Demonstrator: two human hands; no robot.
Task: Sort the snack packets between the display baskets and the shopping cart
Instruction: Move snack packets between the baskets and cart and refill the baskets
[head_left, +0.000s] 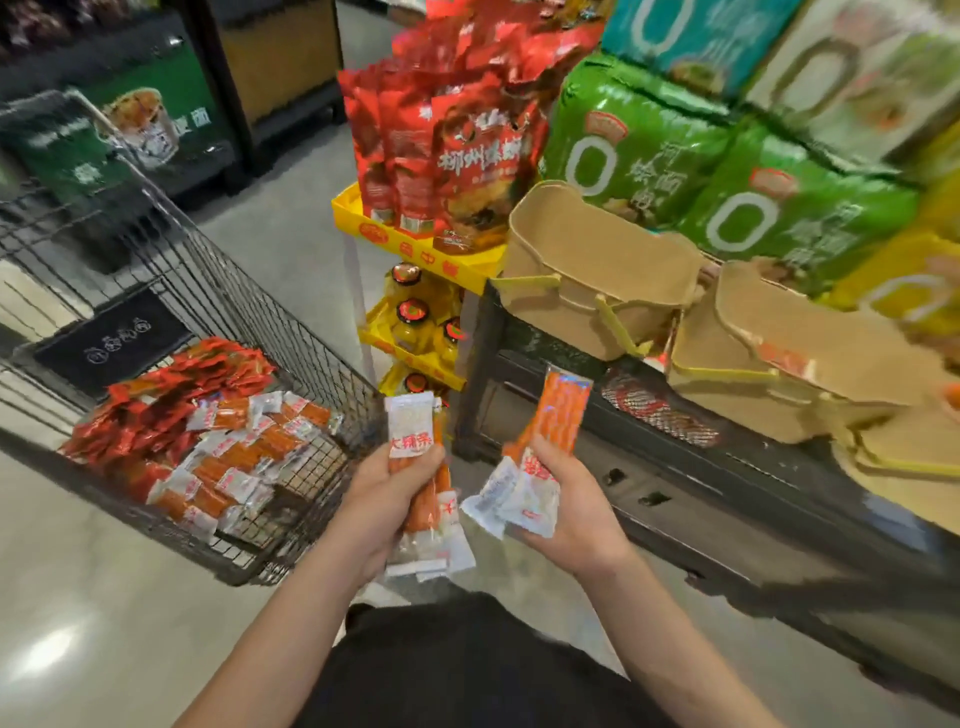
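Observation:
My left hand (382, 499) grips a bunch of white-and-orange snack packets (423, 483), held upright between the cart and the shelf. My right hand (569, 506) grips a few more of the same packets (540, 457), one sticking up, others hanging down to the left. The wire shopping cart (291, 332) stands at the left; inside lie a heap of red packets (171, 395) and a pile of white-and-orange packets (244, 457). Two tan display baskets (597, 270) (779, 384) sit on the dark shelf at the right.
A yellow tiered stand (415, 244) with red bags and jars stands between cart and shelf. Large green and yellow noodle packs (675, 150) are stacked behind the baskets. The dark shelf edge (727, 499) runs along the right. Pale floor lies in front of me.

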